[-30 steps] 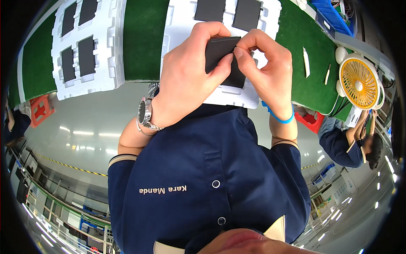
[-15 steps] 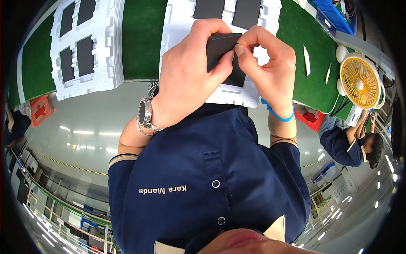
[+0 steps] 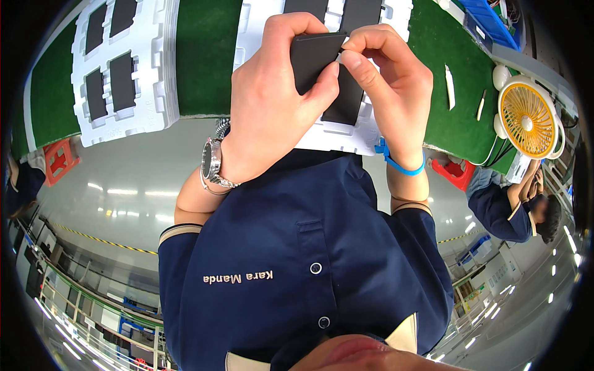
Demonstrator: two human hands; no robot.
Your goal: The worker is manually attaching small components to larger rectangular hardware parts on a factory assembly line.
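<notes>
Above a white moulded tray point(image 3: 322, 139), my left hand point(image 3: 266, 99) grips a flat black rectangular panel point(image 3: 314, 60), tilted, with the thumb along its lower right side. At the panel's upper right corner, my right hand point(image 3: 399, 83) is closed in a pinch of thumb and forefinger. A tiny pale bit shows beside those fingertips, too small to make out. Below the hands, another black panel point(image 3: 346, 106) lies in the tray, partly covered by my fingers. Further black panels point(image 3: 363, 13) sit in its far part.
On the left of the green tabletop point(image 3: 207, 62) stands a stack of white trays point(image 3: 148, 80) holding several black panels. To the right lie a white cutter-like tool point(image 3: 450, 88), a thin slim tool point(image 3: 481, 105) and a yellow-and-white fan point(image 3: 526, 120). Another person point(image 3: 507, 213) is at the far right.
Both hands and the held panel have shifted slightly away and to the left. The right fingertips have drawn slightly apart from the left thumb, and a small pale bit now shows there.
</notes>
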